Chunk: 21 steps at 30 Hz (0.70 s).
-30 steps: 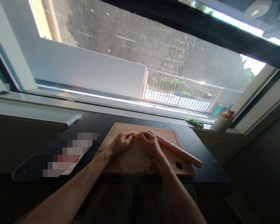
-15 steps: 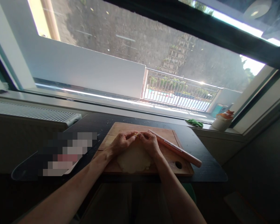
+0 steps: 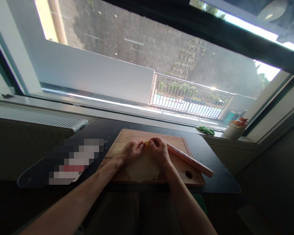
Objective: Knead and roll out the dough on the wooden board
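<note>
A flat, pale sheet of dough (image 3: 143, 168) with an uneven edge lies on the wooden cutting board (image 3: 127, 135). Over its far side, my left hand (image 3: 133, 148) and my right hand (image 3: 159, 149) are close together, fingers curled and pinching. Between their fingertips shows a small yellowish bit (image 3: 147, 143), apparently the lifted far edge of the dough; the fingers hide most of it. Right beside my right hand, a pinkish rolling pin (image 3: 189, 159) with print along it lies diagonally across the board, its near end past the board's edge.
The board rests on a dark table (image 3: 210, 163) set against a windowsill. On the table's left is a pixelated item (image 3: 75, 161). A green cloth (image 3: 205, 130) and a white pot (image 3: 235, 129) stand on the sill. At left is a radiator (image 3: 39, 116).
Both hands still pinch at the dough's far side; my left hand's fingers have curled in more and the gap between the hands is slightly wider. The view has shifted a little.
</note>
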Each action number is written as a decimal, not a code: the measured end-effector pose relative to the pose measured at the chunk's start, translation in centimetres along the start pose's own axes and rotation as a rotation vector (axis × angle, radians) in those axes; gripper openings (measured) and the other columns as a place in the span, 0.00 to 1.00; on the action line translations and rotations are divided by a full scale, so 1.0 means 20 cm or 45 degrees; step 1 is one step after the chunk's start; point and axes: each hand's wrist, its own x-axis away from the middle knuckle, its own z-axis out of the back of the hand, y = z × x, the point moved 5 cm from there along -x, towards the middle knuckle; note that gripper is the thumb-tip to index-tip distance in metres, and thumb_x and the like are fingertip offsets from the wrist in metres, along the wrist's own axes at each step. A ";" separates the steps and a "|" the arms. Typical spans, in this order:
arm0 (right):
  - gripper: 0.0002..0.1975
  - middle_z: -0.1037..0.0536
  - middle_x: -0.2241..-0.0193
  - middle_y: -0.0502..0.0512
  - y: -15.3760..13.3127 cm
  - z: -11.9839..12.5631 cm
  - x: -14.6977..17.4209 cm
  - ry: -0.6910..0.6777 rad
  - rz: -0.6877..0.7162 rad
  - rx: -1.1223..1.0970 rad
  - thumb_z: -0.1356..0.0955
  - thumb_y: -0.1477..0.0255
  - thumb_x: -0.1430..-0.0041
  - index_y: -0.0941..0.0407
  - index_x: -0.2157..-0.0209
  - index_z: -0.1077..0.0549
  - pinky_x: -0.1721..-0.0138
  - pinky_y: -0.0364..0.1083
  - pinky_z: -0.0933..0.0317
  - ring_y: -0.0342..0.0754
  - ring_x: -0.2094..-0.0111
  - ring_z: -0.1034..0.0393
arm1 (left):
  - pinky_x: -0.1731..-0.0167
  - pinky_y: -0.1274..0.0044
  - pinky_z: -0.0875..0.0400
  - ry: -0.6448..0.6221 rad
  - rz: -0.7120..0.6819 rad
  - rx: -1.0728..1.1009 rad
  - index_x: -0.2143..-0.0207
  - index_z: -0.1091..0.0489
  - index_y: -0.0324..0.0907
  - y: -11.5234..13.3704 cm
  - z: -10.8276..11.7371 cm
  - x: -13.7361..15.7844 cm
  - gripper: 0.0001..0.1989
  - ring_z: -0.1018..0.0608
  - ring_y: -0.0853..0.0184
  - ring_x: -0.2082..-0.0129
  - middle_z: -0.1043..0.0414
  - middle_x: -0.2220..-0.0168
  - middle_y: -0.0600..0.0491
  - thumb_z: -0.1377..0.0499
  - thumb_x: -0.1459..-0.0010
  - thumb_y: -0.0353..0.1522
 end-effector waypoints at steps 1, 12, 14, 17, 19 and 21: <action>0.10 0.24 0.71 0.51 0.00 0.00 0.00 -0.006 0.005 -0.009 0.34 0.66 0.49 0.56 0.68 0.27 0.63 0.44 0.35 0.45 0.68 0.31 | 0.71 0.77 0.38 -0.009 -0.004 0.012 0.72 0.33 0.41 0.00 0.00 0.00 0.16 0.29 0.67 0.74 0.30 0.75 0.53 0.51 0.42 0.42; 0.09 0.24 0.70 0.50 0.00 0.01 0.00 0.013 0.046 0.042 0.35 0.66 0.48 0.56 0.68 0.27 0.61 0.44 0.37 0.45 0.68 0.31 | 0.72 0.77 0.38 -0.011 0.030 0.067 0.68 0.29 0.40 0.02 0.00 0.01 0.19 0.28 0.66 0.71 0.29 0.73 0.53 0.49 0.43 0.45; 0.09 0.25 0.70 0.50 -0.01 0.01 0.01 0.004 0.046 0.050 0.35 0.65 0.47 0.56 0.68 0.28 0.62 0.44 0.37 0.45 0.68 0.31 | 0.73 0.78 0.38 -0.020 0.058 0.068 0.71 0.30 0.40 0.01 -0.01 0.01 0.19 0.29 0.67 0.73 0.30 0.75 0.54 0.49 0.43 0.46; 0.10 0.26 0.71 0.49 -0.01 0.01 0.01 0.006 0.063 0.076 0.35 0.65 0.46 0.56 0.68 0.28 0.63 0.43 0.38 0.44 0.69 0.32 | 0.73 0.78 0.38 -0.028 0.035 0.128 0.70 0.30 0.39 0.00 0.00 0.01 0.19 0.29 0.67 0.73 0.30 0.74 0.54 0.49 0.42 0.45; 0.11 0.26 0.72 0.49 -0.01 0.02 0.01 0.011 0.072 0.103 0.36 0.64 0.44 0.56 0.68 0.28 0.64 0.42 0.39 0.44 0.69 0.33 | 0.72 0.79 0.37 -0.058 0.020 0.162 0.70 0.29 0.39 0.00 -0.01 0.01 0.19 0.28 0.67 0.72 0.29 0.73 0.54 0.49 0.42 0.45; 0.12 0.27 0.72 0.49 -0.01 0.02 0.00 0.023 0.066 0.128 0.37 0.63 0.42 0.56 0.68 0.28 0.65 0.42 0.40 0.44 0.69 0.34 | 0.72 0.79 0.36 -0.076 -0.004 0.186 0.69 0.28 0.39 0.00 -0.01 0.01 0.19 0.28 0.67 0.71 0.29 0.72 0.54 0.49 0.43 0.44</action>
